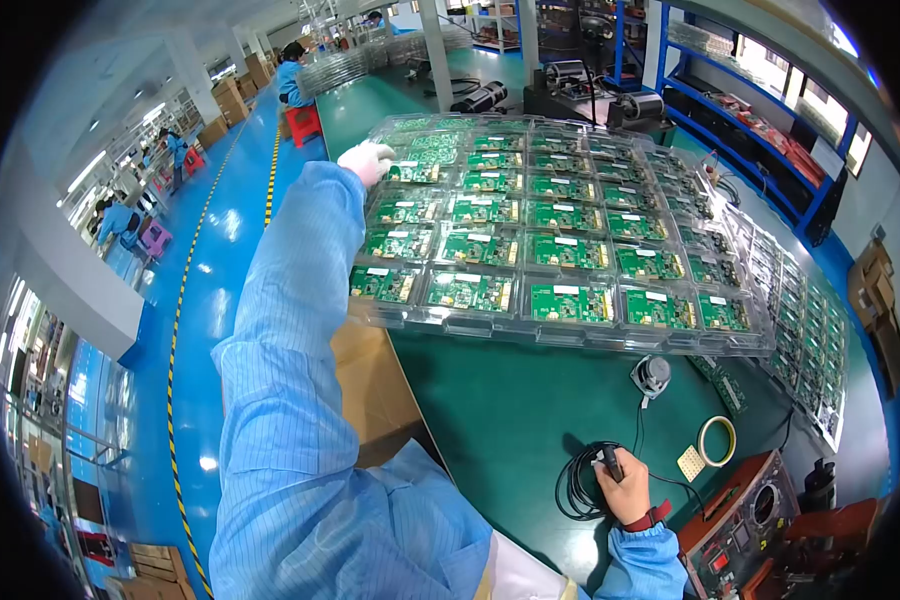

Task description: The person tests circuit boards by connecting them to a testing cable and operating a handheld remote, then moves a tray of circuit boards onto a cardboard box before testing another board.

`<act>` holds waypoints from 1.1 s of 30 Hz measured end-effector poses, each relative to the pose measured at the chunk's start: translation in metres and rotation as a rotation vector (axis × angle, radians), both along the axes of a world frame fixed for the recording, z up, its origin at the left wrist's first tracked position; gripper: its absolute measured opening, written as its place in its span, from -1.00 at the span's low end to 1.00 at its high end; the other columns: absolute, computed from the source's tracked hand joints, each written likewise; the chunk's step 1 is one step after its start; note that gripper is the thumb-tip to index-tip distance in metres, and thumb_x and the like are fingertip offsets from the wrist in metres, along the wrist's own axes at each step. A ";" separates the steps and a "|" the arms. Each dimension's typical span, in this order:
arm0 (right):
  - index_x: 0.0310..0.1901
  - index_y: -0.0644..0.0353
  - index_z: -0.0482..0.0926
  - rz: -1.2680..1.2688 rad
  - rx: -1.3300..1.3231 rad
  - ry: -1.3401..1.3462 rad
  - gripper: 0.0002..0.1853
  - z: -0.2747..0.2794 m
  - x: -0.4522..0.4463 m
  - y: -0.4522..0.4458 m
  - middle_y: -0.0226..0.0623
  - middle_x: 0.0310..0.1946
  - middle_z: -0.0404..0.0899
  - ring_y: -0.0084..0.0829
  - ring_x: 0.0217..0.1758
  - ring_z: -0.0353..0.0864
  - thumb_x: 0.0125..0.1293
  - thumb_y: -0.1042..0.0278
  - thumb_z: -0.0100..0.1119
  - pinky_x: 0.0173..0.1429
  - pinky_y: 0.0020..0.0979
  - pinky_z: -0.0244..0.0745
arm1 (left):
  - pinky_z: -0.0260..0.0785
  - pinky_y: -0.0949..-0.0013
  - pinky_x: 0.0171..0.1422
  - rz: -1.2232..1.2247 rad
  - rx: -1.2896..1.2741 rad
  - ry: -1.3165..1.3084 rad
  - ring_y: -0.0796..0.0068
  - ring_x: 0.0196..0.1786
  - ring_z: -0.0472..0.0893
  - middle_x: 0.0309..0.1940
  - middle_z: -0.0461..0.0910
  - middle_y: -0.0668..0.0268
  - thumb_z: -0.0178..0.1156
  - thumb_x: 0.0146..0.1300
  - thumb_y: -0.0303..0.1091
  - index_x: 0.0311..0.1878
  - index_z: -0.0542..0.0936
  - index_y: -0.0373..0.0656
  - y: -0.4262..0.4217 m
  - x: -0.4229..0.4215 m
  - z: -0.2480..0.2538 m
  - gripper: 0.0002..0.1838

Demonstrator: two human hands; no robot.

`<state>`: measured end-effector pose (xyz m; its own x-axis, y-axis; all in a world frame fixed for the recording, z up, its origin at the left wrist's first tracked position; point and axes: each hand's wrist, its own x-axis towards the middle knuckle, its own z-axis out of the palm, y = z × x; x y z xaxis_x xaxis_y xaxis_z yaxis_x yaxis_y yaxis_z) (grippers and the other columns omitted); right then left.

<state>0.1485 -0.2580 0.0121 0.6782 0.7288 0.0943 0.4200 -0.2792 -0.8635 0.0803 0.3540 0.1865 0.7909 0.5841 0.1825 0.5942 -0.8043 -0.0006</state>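
Observation:
My left hand (368, 162), in a white glove, reaches to the far left part of a clear plastic tray (490, 325). Its fingers are curled beside a green circuit board (410, 172); whatever they grip is hidden. Several rows of these boards, many with a white label, fill the tray's compartments. Low on the right, my right hand (625, 487) is bare with a red wrist strap (650, 517). It is closed around a short black cylindrical connector or handle (611, 460). A coiled black cable (576, 484) lies on the green mat right beside this hand.
Near my right hand are a small round speaker (652, 374), a tape roll (716, 441) and a brown box with controls (735, 525). A second board tray (795, 320) lies at right. Blue shelves (770, 130) stand behind; people in blue sit far left.

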 end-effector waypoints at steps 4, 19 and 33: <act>-0.47 0.25 0.48 0.007 0.001 0.001 -0.92 -0.001 0.000 0.000 -0.39 -0.66 0.32 -0.45 -0.62 0.22 0.03 0.53 0.21 -0.47 -0.47 0.21 | 0.30 0.28 0.25 -0.037 0.036 0.099 0.13 0.11 0.48 0.15 0.48 0.22 0.06 0.15 -0.32 0.13 0.51 -0.03 -0.010 0.021 -0.005 -0.57; -0.45 0.25 0.47 0.026 0.002 -0.011 -0.89 0.001 0.001 0.000 -0.36 -0.62 0.36 -0.41 -0.60 0.26 -0.02 0.57 0.22 -0.45 -0.45 0.23 | 0.26 0.30 0.26 -0.242 -0.306 0.284 0.26 0.14 0.44 0.11 0.48 0.20 0.16 0.01 -0.35 0.17 0.45 -0.16 -0.034 0.039 0.023 -0.45; -0.44 0.24 0.48 0.027 0.000 -0.004 -0.89 0.001 0.001 -0.001 -0.36 -0.62 0.37 -0.40 -0.60 0.27 -0.02 0.58 0.22 -0.44 -0.45 0.24 | 0.32 0.28 0.17 -0.279 -0.518 0.045 0.21 0.07 0.46 0.07 0.47 0.19 0.12 -0.03 -0.39 0.21 0.40 -0.15 -0.032 0.057 -0.002 -0.39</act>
<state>0.1499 -0.2588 0.0133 0.6581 0.7466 0.0973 0.4310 -0.2676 -0.8618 0.1375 0.3219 0.1842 0.9279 0.3567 -0.1082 0.3682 -0.8325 0.4139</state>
